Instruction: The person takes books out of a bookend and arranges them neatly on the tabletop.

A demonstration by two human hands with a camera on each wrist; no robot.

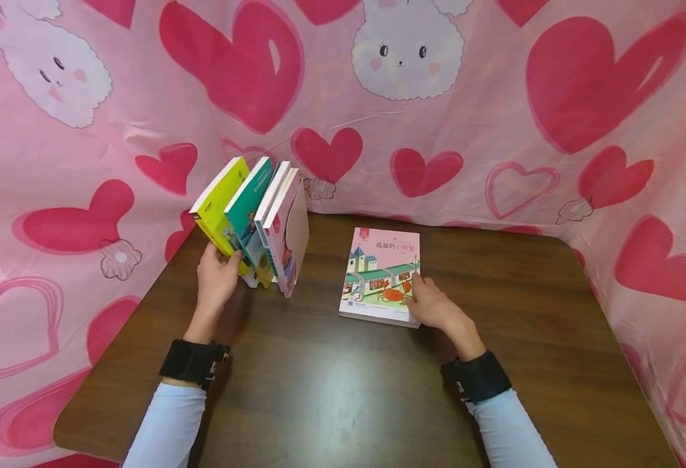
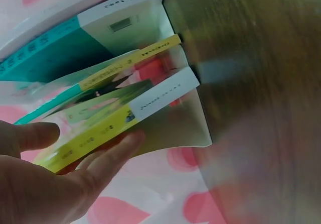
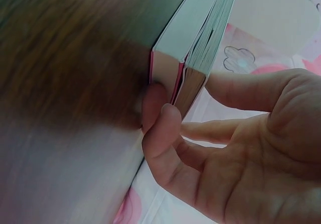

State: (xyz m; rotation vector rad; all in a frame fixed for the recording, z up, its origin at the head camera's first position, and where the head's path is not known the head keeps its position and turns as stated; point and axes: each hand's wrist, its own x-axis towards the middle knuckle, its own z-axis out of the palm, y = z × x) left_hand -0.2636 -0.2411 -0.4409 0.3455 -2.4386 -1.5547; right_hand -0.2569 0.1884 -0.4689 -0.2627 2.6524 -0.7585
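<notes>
Several books stand in a row at the left in the head view, beside a pale bookend (image 1: 300,224). My left hand (image 1: 216,279) pinches the outermost yellow book (image 1: 221,201) near its lower spine, thumb on one side and fingers on the other. Beside it lean a teal book (image 1: 250,195) and a pink one (image 1: 287,227). Toward the middle, a pink-covered book (image 1: 380,273) with a crab picture lies flat on another book (image 3: 173,48). My right hand (image 1: 436,304) holds this pair at the right edge, thumb by the top cover and curled fingers against the side.
The dark wooden table (image 1: 331,390) carries both groups of books. A pink cloth (image 1: 378,130) printed with hearts and rabbits hangs behind the table and along both sides. Black bands (image 1: 193,362) circle both wrists.
</notes>
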